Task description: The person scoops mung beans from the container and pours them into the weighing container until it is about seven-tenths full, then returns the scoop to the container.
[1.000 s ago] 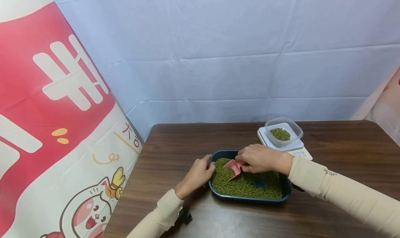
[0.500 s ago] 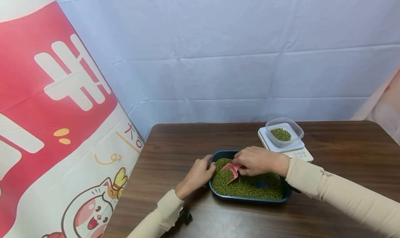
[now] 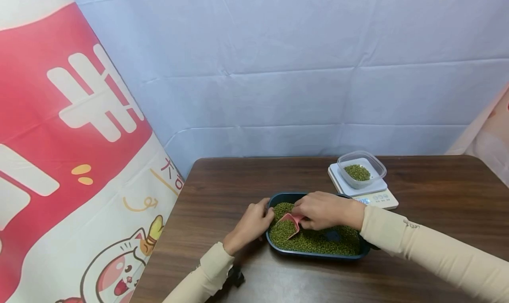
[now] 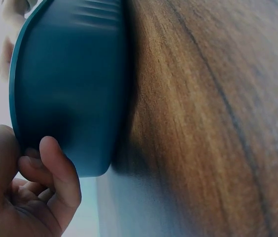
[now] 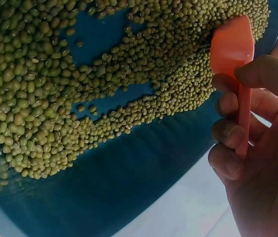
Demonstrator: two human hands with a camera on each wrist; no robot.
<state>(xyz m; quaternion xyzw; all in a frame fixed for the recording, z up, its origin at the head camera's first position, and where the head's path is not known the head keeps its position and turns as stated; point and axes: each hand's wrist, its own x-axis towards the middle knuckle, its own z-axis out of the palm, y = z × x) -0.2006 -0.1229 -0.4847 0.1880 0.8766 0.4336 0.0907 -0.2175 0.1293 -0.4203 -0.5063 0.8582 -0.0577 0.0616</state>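
- Your right hand [image 3: 320, 210], curled round the scoop [image 5: 231, 47], now sits nearer you; beans [image 3: 318, 244] fill the bowl, so a load seems gathered.
- Your left hand [image 3: 251, 221] grips the tray [image 4: 70, 74].

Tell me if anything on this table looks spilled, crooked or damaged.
Nothing is visibly spilled or damaged: the green beans I can see lie in the blue tray, the scoop and the clear container. Only the scale looks slightly askew, turned at an angle to the edge of the table.
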